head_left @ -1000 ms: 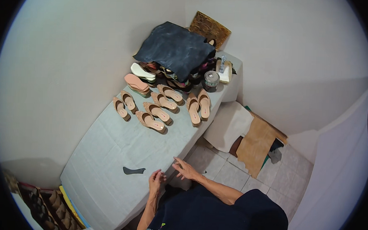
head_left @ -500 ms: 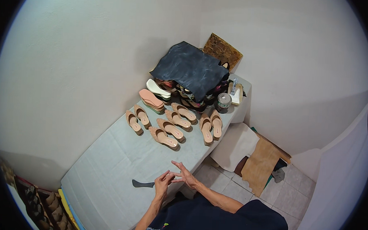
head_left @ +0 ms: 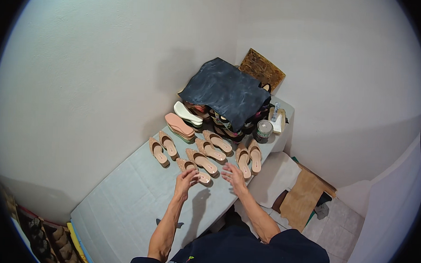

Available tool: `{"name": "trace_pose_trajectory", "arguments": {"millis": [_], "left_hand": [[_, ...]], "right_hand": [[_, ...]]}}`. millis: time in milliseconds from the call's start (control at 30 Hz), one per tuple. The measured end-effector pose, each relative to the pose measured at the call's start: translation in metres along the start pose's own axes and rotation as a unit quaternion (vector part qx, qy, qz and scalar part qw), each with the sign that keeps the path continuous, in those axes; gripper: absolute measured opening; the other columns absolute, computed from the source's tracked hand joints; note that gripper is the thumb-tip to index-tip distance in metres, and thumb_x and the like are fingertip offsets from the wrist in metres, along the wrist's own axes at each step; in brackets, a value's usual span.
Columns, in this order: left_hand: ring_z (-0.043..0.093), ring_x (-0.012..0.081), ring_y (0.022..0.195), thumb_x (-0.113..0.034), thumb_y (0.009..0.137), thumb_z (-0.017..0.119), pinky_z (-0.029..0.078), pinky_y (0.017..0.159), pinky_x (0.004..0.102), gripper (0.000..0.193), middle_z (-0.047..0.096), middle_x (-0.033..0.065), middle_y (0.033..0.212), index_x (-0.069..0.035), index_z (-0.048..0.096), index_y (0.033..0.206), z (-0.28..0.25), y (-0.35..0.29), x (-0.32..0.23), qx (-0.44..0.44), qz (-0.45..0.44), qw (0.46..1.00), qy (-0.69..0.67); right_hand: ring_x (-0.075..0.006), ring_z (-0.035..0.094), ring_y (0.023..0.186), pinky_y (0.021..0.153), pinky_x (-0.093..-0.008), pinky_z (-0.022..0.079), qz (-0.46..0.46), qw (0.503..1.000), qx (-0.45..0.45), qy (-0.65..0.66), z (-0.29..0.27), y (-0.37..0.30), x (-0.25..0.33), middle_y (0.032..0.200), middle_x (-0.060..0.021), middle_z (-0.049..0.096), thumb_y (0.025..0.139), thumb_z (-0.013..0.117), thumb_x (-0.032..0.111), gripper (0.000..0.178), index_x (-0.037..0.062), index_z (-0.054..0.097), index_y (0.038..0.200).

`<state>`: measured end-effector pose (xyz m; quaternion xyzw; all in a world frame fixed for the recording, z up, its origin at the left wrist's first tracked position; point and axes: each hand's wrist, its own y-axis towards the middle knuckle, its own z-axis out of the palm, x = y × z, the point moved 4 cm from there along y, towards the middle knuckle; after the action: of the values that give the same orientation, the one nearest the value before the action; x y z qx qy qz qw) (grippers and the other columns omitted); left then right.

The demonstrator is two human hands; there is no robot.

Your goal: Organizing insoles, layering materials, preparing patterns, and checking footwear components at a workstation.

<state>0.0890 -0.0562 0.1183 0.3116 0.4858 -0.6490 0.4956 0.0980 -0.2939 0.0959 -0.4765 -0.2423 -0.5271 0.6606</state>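
Observation:
Over the nearest beige mule (head_left: 203, 178) is my left hand (head_left: 186, 182), its fingers apart and slightly bent. It hides part of that shoe; whether it touches it I cannot tell. My right hand (head_left: 235, 178) is spread beside the heel end of the right-hand pair of mules (head_left: 243, 165), holding nothing. More beige pointed mules with low heels stand in the middle, such as one mule (head_left: 203, 162) just beyond my left hand. Another pair (head_left: 158, 152) stands farther left. A dark grey sole-shaped piece (head_left: 179, 225) lies flat, partly covered by my left forearm.
Stacked pink soles (head_left: 179, 124) and white soles (head_left: 188, 112) stand behind the mules. A dark sheet (head_left: 225, 91) covers a pile of shoes. A can (head_left: 264, 129) stands near the right edge of the cloth-covered table (head_left: 123, 198). Brown sheet material (head_left: 301, 199) lies below, right.
Both hands, which were together near the table's front edge, have separated and reached forward to the mules. My left forearm now covers part of the dark grey piece. The view has shifted slightly.

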Motion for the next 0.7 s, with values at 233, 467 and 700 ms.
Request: {"name": "trace_pose_trajectory", "arguments": {"millis": [233,467,700], "left_hand": [[0.069,0.0215,0.095,-0.018,0.099,0.062,0.058,0.081,0.0327,0.039,0.066,0.0101,0.112,0.001,0.055,0.132,0.053,0.1,-0.052,0.007,-0.003,0.999,-0.042],[0.069,0.0187,0.092,-0.02,0.098,0.064,0.056,0.081,0.0312,0.038,0.067,0.0083,0.106,-0.002,0.058,0.131,0.088,0.158,-0.038,-0.004,0.023,0.999,-0.047],[0.069,0.0209,0.098,-0.02,0.098,0.066,0.056,0.089,0.0381,0.039,0.067,0.0098,0.117,-0.002,0.06,0.131,0.153,0.097,0.064,0.128,-0.106,0.984,0.057]], "right_hand": [[-0.0298,0.061,0.115,0.098,-0.0398,0.049,-0.026,0.997,-0.069,0.019,-0.029,0.08,0.046,0.145,-0.0179,0.05,0.098,0.058,0.048,0.071,0.0024,0.037,0.149],[-0.0104,0.061,0.078,0.071,-0.0261,0.05,-0.057,0.997,-0.046,-0.002,-0.049,0.114,0.043,0.099,-0.002,0.064,0.1,0.061,0.037,0.038,0.0089,0.06,0.126],[-0.0069,0.055,0.067,0.061,-0.0229,0.045,0.026,0.992,-0.119,0.015,-0.105,0.058,0.013,0.083,0.0013,0.062,0.095,0.067,0.037,0.032,0.0057,0.068,0.104]]}}
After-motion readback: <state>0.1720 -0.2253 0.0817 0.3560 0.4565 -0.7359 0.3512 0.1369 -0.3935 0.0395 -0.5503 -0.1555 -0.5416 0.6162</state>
